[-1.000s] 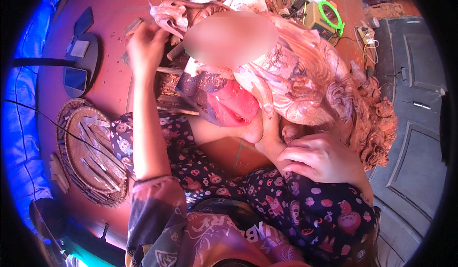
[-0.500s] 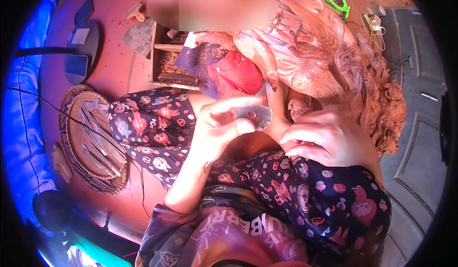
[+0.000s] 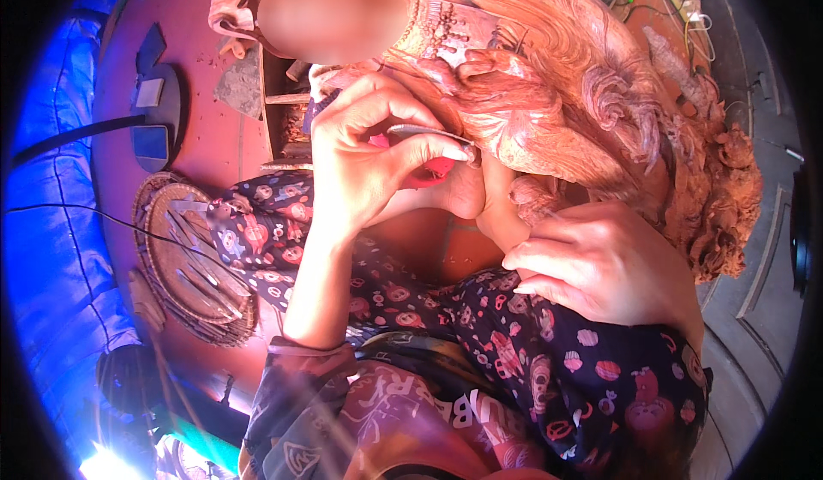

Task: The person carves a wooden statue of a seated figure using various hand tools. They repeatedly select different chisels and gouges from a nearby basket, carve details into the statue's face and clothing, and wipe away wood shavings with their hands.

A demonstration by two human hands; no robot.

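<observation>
My left hand [image 3: 360, 150] is raised in front of the carved wooden figure [image 3: 531, 120]. Its thumb and fingers pinch a small grey piece of sandpaper [image 3: 420, 129], seen nearly edge-on and slightly bent. Whether the sandpaper touches the wood cannot be told. Over my knee, on dark patterned trousers [image 3: 514, 326], rests my right hand [image 3: 600, 257]; its fingers are loosely bent, thumb a little apart, and nothing shows in them. Bare feet [image 3: 467, 190] lie below the carving, with a red cloth [image 3: 433, 170] partly hidden behind my left hand.
A round woven basket [image 3: 193, 257] with several slim metal carving tools stands at the left. Behind my left hand is a wooden box [image 3: 279, 120] with dividers. A black round stand [image 3: 176, 94], a blue sheet [image 3: 60, 206] and a power strip [image 3: 690, 10] lie farther out.
My left hand has moved up and turned, tilting the sandpaper from its broad face to nearly edge-on. The view has shifted, showing more of the carving. My right hand stays on the knee.
</observation>
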